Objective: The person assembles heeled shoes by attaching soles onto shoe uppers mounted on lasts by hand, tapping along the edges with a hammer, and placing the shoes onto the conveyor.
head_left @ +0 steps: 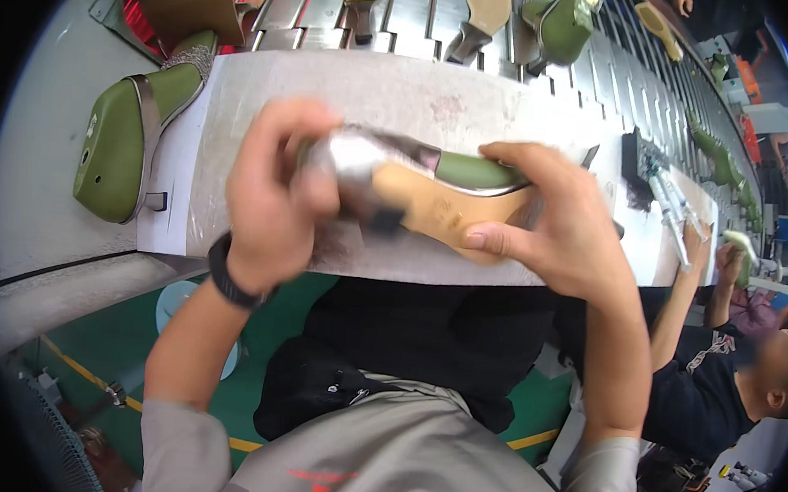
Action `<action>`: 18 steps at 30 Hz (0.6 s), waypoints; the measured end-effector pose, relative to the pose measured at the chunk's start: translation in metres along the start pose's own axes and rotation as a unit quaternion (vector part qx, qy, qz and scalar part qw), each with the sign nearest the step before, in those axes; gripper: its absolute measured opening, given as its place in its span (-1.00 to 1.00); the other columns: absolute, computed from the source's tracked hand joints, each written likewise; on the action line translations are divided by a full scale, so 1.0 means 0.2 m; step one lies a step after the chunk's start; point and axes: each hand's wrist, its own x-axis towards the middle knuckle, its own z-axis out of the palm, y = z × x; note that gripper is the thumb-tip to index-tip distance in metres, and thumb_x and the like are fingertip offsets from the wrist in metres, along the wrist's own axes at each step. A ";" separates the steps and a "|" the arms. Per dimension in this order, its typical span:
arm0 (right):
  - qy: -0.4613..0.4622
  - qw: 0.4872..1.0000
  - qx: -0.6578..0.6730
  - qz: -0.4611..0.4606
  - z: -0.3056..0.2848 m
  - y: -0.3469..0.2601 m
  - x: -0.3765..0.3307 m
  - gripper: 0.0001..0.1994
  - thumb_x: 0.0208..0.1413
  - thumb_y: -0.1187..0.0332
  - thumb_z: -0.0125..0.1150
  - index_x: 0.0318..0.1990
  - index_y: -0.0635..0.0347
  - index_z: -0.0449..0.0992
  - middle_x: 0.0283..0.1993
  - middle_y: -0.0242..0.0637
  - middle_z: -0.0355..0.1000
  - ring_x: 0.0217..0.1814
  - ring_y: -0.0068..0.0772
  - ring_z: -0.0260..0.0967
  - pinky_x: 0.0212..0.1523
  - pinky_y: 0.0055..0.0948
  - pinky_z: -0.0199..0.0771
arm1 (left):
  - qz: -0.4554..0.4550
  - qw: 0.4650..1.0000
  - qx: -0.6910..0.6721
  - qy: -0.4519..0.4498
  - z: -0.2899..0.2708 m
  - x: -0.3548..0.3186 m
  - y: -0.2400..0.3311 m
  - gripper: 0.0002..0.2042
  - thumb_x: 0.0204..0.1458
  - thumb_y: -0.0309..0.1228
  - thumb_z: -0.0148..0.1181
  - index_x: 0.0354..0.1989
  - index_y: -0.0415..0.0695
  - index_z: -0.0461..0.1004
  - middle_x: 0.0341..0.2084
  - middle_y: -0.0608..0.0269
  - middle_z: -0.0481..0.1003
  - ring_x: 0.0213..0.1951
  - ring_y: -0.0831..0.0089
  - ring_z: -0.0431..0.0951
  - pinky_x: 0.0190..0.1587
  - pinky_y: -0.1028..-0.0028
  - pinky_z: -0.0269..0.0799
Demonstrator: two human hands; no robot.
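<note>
Strapped green last (115, 152) sits at the left end of the bench (332, 80); left hand (275, 194) is blurred at the held shoe's (428, 207) heel end, can't tell how it grips. Shoe hides mid-bench, toe end pinched by right hand (562, 220); slatted conveyor (408, 17) behind, syringe-like tools (672, 204) and co-worker's hand (696, 242) rightmost.

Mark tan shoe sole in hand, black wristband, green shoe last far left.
Tan shoe sole (445, 215): head view, near its middle.
Black wristband (226, 277): head view, outer face.
Green shoe last (116, 142): head view, broad side.
</note>
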 end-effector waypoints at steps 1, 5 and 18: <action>0.026 0.994 -0.099 -0.048 -0.02 0.02 -0.03 -0.17 -0.17 -0.09 0.66 0.18 0.32 0.55 0.10 0.01 0.58 0.24 0.08 0.50 0.26 -0.10 0.47 | 0.071 0.996 0.043 -0.034 -0.02 -0.10 0.02 -0.43 0.11 0.01 0.52 0.01 -0.23 0.51 -0.08 0.12 0.53 -0.03 0.28 0.54 0.11 0.29 0.50; 0.085 0.971 -0.159 -0.156 0.05 0.11 -0.04 -0.15 -0.29 0.05 0.69 0.27 0.04 0.53 0.31 -0.16 0.46 0.37 0.07 0.37 0.37 0.04 0.32 | 0.102 0.947 0.238 -0.190 -0.09 -0.27 0.14 -0.42 -0.08 -0.07 0.65 -0.03 -0.19 0.52 -0.06 0.05 0.52 -0.01 0.15 0.56 0.14 0.26 0.48; 0.117 0.979 -0.049 -0.162 0.11 0.17 -0.05 -0.27 -0.25 0.15 0.69 0.18 0.18 0.60 0.13 -0.18 0.55 0.23 0.01 0.42 0.27 -0.11 0.41 | -0.096 0.975 0.083 -0.181 0.05 -0.18 0.13 -0.52 -0.04 -0.37 0.61 -0.08 -0.12 0.38 0.34 -0.12 0.37 0.33 0.13 0.39 0.41 0.21 0.24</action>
